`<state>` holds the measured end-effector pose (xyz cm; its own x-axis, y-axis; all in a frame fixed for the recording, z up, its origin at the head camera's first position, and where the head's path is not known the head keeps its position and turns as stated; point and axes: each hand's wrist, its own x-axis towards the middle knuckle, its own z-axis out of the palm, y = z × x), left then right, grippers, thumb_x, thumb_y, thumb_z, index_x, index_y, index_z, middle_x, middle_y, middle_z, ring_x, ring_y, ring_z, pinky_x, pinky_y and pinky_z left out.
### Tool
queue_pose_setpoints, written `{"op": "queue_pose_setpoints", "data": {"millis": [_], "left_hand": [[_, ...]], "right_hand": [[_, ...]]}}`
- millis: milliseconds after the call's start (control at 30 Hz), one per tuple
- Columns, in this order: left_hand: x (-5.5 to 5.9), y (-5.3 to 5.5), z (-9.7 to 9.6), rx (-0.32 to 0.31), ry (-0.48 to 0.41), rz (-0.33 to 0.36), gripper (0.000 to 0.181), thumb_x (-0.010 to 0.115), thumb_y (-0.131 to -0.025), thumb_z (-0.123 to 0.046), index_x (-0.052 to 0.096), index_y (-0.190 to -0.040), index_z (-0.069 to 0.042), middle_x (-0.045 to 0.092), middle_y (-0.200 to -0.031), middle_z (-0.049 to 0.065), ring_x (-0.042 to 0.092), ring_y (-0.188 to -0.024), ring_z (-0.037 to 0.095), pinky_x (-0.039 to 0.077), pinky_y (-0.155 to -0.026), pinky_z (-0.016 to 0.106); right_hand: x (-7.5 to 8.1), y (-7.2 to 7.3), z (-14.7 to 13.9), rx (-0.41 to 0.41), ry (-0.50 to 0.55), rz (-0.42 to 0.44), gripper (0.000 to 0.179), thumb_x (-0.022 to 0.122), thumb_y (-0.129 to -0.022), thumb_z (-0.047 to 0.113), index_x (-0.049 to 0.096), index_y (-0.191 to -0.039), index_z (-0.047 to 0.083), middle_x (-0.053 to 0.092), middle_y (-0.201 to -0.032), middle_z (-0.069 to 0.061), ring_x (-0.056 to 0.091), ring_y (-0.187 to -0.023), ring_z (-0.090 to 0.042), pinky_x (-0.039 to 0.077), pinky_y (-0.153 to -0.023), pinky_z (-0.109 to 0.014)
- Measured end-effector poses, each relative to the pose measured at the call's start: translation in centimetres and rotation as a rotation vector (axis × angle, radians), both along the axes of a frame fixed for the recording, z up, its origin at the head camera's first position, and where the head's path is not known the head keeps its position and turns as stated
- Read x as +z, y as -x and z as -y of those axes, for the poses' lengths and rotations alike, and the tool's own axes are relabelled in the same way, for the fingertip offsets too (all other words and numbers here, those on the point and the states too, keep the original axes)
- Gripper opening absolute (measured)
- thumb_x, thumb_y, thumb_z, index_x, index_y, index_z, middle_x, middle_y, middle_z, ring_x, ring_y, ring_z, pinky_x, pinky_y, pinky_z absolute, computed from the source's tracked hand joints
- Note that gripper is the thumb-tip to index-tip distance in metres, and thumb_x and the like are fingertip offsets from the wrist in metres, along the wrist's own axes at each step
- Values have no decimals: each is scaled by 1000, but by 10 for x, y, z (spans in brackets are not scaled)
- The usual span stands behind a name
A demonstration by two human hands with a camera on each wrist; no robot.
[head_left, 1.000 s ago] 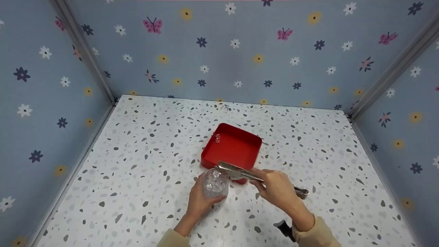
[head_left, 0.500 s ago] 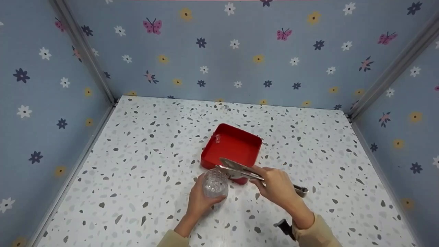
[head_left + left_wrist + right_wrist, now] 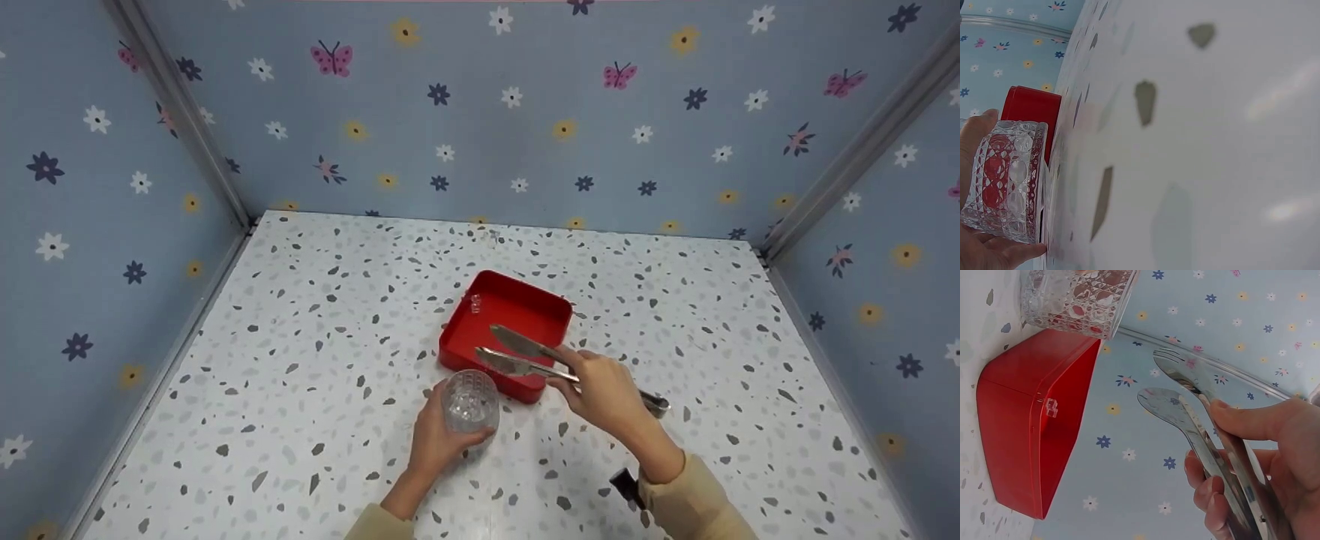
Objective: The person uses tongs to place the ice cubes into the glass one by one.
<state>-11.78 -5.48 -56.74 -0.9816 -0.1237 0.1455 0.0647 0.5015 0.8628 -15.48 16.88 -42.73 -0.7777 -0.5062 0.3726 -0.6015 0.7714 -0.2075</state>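
My left hand [image 3: 441, 435] grips a clear cut-glass tumbler [image 3: 471, 403] that stands on the table in front of the red tray. In the left wrist view, fingers and thumb wrap the patterned glass [image 3: 1008, 174]. My right hand [image 3: 606, 394] holds metal serving tongs [image 3: 517, 366], their arms apart with nothing between the tips. The tips hang over the near part of the square red tray [image 3: 525, 291]. One tong end is forked in the right wrist view. A small clear piece [image 3: 476, 303] lies at the tray's left side. Clear pieces seem to lie inside the tumbler.
White speckled table [image 3: 315, 337] surrounds the tray. Blue flowered panels [image 3: 510, 112] rise at the back and both sides. A black object [image 3: 625, 486] sits by the right wrist.
The tongs have moved from the tumbler's rim up and away over the tray, and their tips have spread. A clear piece seen at the rim is now down in the tumbler. The left hand stays put.
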Motion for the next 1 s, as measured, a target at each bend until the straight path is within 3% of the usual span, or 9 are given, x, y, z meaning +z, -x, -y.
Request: {"op": "queue_pose_setpoints", "data": {"millis": [600, 1000], "left_hand": [[0, -1, 1, -7, -15, -23, 94, 82, -53, -40, 35, -127, -7, 50, -118, 11, 48, -108, 27, 42, -88, 41], [-1, -1, 1, -5, -4, -64, 93, 82, -53, -41, 36, -127, -7, 51, -116, 11, 49, -106, 27, 42, -86, 41]], "right_hand": [[-9, 29, 7, -60, -32, 92, 34, 70, -76, 23, 57, -101, 4, 55, -67, -4, 48, -53, -15, 40, -46, -30], [-20, 53, 17, -101, -67, 142, 32, 68, -76, 18, 58, -100, 0, 59, -72, -10, 55, -59, -21, 44, -51, -34]]}}
